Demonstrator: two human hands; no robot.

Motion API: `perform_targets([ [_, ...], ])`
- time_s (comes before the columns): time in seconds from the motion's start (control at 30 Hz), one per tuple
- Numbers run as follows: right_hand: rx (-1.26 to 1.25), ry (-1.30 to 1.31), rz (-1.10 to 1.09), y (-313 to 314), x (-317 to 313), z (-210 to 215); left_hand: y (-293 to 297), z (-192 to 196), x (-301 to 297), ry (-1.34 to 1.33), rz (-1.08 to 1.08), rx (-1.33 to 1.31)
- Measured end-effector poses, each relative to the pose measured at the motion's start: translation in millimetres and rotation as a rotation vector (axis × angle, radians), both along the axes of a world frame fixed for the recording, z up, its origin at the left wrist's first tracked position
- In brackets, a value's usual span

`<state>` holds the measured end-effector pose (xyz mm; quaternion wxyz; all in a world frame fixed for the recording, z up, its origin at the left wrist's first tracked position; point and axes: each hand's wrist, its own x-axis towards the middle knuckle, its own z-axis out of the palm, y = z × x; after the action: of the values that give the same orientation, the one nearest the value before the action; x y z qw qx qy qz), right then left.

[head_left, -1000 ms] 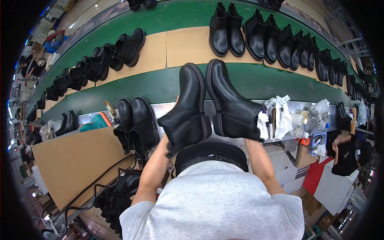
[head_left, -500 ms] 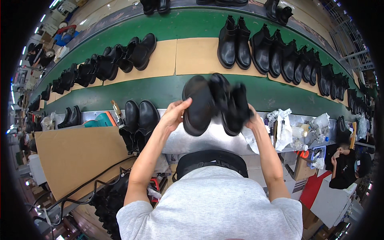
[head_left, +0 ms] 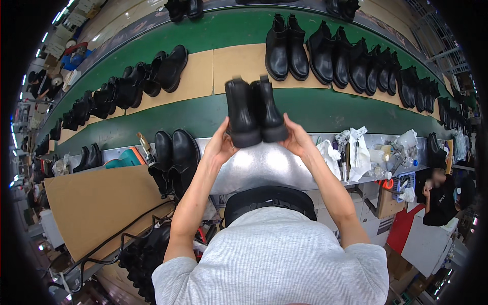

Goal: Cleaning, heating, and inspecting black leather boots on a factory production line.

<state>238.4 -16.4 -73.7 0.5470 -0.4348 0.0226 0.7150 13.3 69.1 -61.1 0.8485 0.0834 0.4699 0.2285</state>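
Observation:
A pair of black ankle boots is held up side by side over the metal ledge point(head_left: 249, 170), shafts pointing away from me and heels toward me. My left hand point(head_left: 220, 145) grips the left boot point(head_left: 240, 109) low on its outer side by the sole. My right hand point(head_left: 297, 137) holds the right boot point(head_left: 269, 113) at the same spot on its own outer side. The two boots touch or nearly touch at their heels. My fingertips under the soles are partly hidden.
Beyond lies a green conveyor belt point(head_left: 325, 114) with cardboard sheets point(head_left: 236, 63) carrying rows of black boots point(head_left: 277, 48). Another boot pair point(head_left: 184, 150) stands left of my hands. At right are white cloths point(head_left: 359, 157), bottles point(head_left: 381, 173) and a seated co-worker point(head_left: 442, 198).
The boots have turned from toes and soles partly facing me, spread apart, to standing together with heels toward me. Both hands have moved slightly left, the right one closer in.

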Motion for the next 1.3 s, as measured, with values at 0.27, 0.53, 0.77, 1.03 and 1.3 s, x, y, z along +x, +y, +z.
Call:
perform_targets([
  [0.27, -0.077, -0.671, 0.518, -61, 2, -48, -51, -71, -38, 0.332, -0.371, 0.331],
  [0.53, -0.19, -1.6, 1.077, 30, -40, -39, 2, -63, 13, 1.214, -0.874, 0.78],
  [0.77, 0.034, -1.12, 0.636, 16, 22, -42, 6, -97, -32, 0.717, -0.357, 0.691],
  [1.03, 0.641, 0.487, 0.075, -8, -20, -3, -27, 42, -7, -0.375, 0.093, 0.317],
  [1.3, 0.112, -0.277, 0.303, -12, 58, 30, 5, 54, 0, 0.054, -0.246, 0.576],
])
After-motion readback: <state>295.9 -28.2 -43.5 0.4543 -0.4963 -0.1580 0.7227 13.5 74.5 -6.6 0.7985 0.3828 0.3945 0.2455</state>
